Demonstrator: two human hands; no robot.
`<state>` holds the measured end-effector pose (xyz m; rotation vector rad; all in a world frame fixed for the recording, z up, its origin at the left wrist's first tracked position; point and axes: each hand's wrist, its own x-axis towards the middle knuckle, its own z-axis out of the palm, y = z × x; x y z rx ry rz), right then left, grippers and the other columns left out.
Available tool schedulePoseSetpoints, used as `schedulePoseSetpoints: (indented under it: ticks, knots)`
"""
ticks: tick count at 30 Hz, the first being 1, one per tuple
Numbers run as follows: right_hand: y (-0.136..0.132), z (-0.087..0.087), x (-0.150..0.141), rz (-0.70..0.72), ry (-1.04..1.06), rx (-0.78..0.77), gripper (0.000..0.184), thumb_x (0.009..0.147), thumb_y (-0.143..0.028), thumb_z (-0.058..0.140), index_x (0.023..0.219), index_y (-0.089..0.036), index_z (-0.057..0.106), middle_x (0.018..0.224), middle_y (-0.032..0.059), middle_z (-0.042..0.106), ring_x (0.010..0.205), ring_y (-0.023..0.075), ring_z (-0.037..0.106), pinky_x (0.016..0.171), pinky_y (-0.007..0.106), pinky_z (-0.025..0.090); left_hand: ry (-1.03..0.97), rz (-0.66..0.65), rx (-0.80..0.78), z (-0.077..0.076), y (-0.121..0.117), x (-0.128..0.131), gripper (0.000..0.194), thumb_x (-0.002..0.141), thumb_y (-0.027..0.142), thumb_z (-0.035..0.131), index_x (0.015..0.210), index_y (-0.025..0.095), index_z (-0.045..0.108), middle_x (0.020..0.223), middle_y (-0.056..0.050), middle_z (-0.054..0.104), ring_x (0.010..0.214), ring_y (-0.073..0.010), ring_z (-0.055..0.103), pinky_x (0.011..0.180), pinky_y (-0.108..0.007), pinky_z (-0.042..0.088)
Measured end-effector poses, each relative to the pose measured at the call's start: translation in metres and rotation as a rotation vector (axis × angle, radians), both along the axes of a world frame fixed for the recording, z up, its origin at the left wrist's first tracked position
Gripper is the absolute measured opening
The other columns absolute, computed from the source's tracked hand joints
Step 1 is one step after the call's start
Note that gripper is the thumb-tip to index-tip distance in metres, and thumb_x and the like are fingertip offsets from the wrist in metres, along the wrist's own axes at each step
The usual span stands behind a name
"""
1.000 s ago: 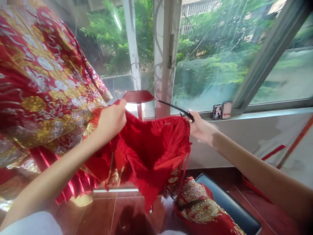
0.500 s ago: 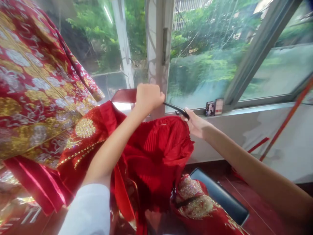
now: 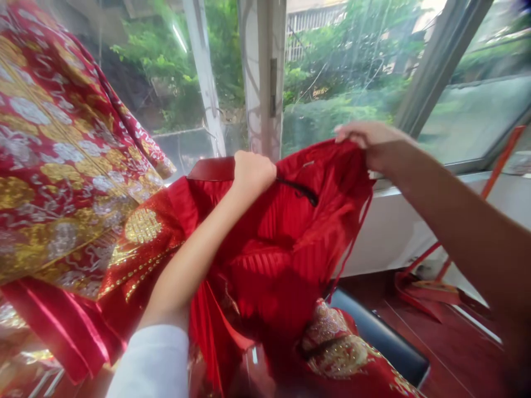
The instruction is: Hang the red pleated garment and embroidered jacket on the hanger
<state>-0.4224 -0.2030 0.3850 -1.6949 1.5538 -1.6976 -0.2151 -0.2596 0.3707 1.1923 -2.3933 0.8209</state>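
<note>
Head view: your left hand point(image 3: 254, 174) is wrapping in a closed fist around the hanger point(image 3: 211, 170), just above centre. Its black arm is pointing toward four o'clock inside the red skirt's point(image 3: 286, 271) open waist. Your right hand point(image 3: 371, 145), at two o'clock, is pinching the waist edge. The robe point(image 3: 62, 143) is hanging at ten, and the bench point(image 3: 381, 334) is sitting near five.

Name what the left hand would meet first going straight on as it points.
Probably the white upright window post beyond the left hand; depth is unclear, so possibly the clear glass pane just right of it.
</note>
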Motion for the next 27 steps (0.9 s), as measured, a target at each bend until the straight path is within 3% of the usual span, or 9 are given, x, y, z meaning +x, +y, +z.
schedulePoseSetpoints:
  ticks: [2, 4, 6, 8, 11, 13, 16, 21, 27]
  knots:
    - [0.028, 0.011, 0.025, -0.052, -0.052, -0.04, 0.029, 0.082, -0.028, 0.049, 0.055, -0.018, 0.051, 0.047, -0.0001, 0.047, 0.043, 0.0071, 0.043, 0.046, 0.021, 0.037, 0.023, -0.006, -0.008, -0.001, -0.002, 0.0, 0.039, 0.086, 0.014, 0.037, 0.088, 0.011, 0.076, 0.085, -0.016, 0.073, 0.081, -0.0279, 0.066, 0.068, -0.038, 0.04]
    - [0.062, -0.004, 0.061, -0.084, 0.151, -0.177, 0.023, 0.076, -0.029, 0.058, 0.057, -0.016, 0.058, 0.052, 0.0009, 0.051, 0.048, 0.0086, 0.044, 0.045, 0.021, 0.031, 0.061, -0.008, -0.009, -0.001, -0.002, 0.0, 0.038, 0.086, 0.015, 0.038, 0.088, 0.011, 0.076, 0.085, -0.017, 0.073, 0.081, -0.0286, 0.067, 0.068, -0.038, 0.041]
    - [0.087, -0.043, 0.098, -0.035, 0.628, -0.174, 0.026, 0.08, -0.035, 0.054, 0.068, -0.016, 0.066, 0.051, 0.0009, 0.048, 0.048, 0.0109, 0.044, 0.047, 0.024, 0.031, 0.097, -0.014, -0.009, -0.002, -0.003, 0.0, 0.038, 0.086, 0.017, 0.038, 0.087, 0.01, 0.075, 0.085, -0.018, 0.072, 0.082, -0.0293, 0.067, 0.069, -0.039, 0.043]
    - [0.093, -0.089, 0.126, 0.005, 0.965, -0.011, 0.025, 0.083, -0.033, 0.054, 0.087, -0.014, 0.07, 0.076, 0.0084, 0.062, 0.062, 0.016, 0.057, 0.054, 0.026, 0.04, 0.131, -0.045, -0.006, -0.002, -0.002, 0.0, 0.037, 0.087, 0.019, 0.039, 0.089, 0.01, 0.075, 0.086, -0.017, 0.073, 0.084, -0.0292, 0.067, 0.072, -0.041, 0.045]
    - [0.078, -0.134, 0.138, 0.003, 1.186, 0.132, 0.046, 0.089, -0.027, 0.048, 0.133, -0.016, 0.055, 0.099, 0.0163, 0.064, 0.073, 0.0205, 0.065, 0.058, 0.027, 0.044, 0.247, -0.253, 0.035, 0.004, 0.001, 0.008, 0.036, 0.09, 0.02, 0.038, 0.104, 0.016, 0.071, 0.096, -0.01, 0.073, 0.091, -0.0241, 0.066, 0.081, -0.039, 0.047]
    - [0.066, -0.137, 0.128, 0.021, 1.161, 0.146, 0.055, 0.092, -0.029, 0.044, 0.146, -0.02, 0.039, 0.09, 0.012, 0.067, 0.068, 0.0192, 0.064, 0.059, 0.027, 0.043, 0.398, -0.463, 0.074, 0.013, 0.009, 0.025, 0.036, 0.091, 0.02, 0.037, 0.113, 0.019, 0.066, 0.104, -0.006, 0.072, 0.096, -0.0185, 0.064, 0.086, -0.034, 0.047]
    - [0.061, -0.118, 0.1, -0.135, 0.929, 0.068, 0.046, 0.094, -0.035, 0.039, 0.136, -0.023, 0.053, 0.075, 0.0053, 0.068, 0.062, 0.0169, 0.062, 0.059, 0.027, 0.041, 0.585, -0.582, -0.016, 0.022, 0.025, 0.073, 0.03, 0.089, 0.022, 0.043, 0.107, 0.016, 0.067, 0.105, -0.007, 0.071, 0.095, -0.0161, 0.063, 0.089, -0.03, 0.047]
    - [0.058, -0.109, 0.062, -0.461, 0.688, 0.037, 0.034, 0.089, -0.042, 0.046, 0.076, -0.019, 0.067, 0.067, 0.0053, 0.065, 0.058, 0.0165, 0.055, 0.056, 0.028, 0.035, 0.518, -0.039, -0.094, 0.003, 0.034, 0.175, 0.029, 0.089, 0.035, 0.045, 0.095, 0.018, 0.068, 0.096, -0.008, 0.07, 0.092, -0.0235, 0.063, 0.082, -0.036, 0.044]
    - [0.049, -0.144, 0.068, -0.477, 0.756, 0.028, 0.026, 0.089, -0.037, 0.051, 0.098, -0.016, 0.062, 0.093, 0.0102, 0.066, 0.078, 0.0229, 0.061, 0.06, 0.029, 0.039, 0.419, 0.154, 0.1, -0.027, 0.025, 0.219, 0.045, 0.094, 0.048, 0.029, 0.065, 0.021, 0.051, 0.062, -0.004, 0.054, 0.059, -0.0185, 0.05, 0.057, -0.033, 0.031]
